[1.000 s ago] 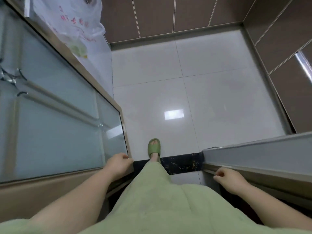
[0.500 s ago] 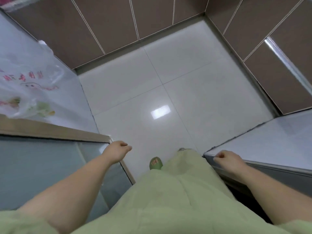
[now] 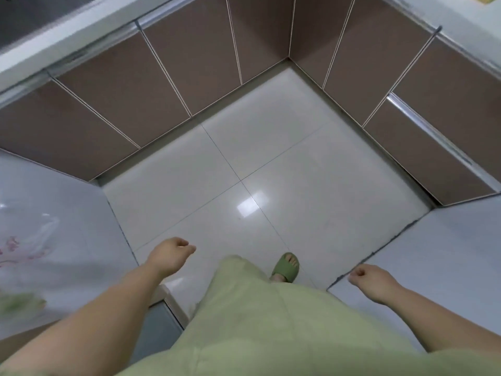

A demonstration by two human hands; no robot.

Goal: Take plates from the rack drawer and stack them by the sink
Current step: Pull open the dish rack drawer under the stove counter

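- A kitchen corner seen from above: glossy white floor tiles (image 3: 271, 164) bounded by brown cabinet doors (image 3: 151, 85) on the far and right sides, meeting at a corner near the top middle.
- A pale surface (image 3: 62, 36) runs along the top left above the cabinets, with a dark blurred area at its far left edge that may be the sink; that cannot be told for sure.
- On the right-hand cabinet run, one front carries a long metal handle strip (image 3: 431, 131); whether this is the rack drawer cannot be told, and it is closed. No plates show anywhere in view.
- A white plastic bag (image 3: 29, 248) with red print lies at the lower left on a pale ledge, blurred.
- The left hand (image 3: 170, 256) hangs over the floor, fingers loosely curled inward, holding nothing and touching nothing.
- The right hand (image 3: 371, 282) is low at the right over a pale grey panel (image 3: 439, 261), fingers curled into a loose fist, empty; contact with the panel cannot be judged.
- Between the arms hangs a light green garment (image 3: 271, 321), and one foot in a green slipper (image 3: 286, 268) rests on the tiles.
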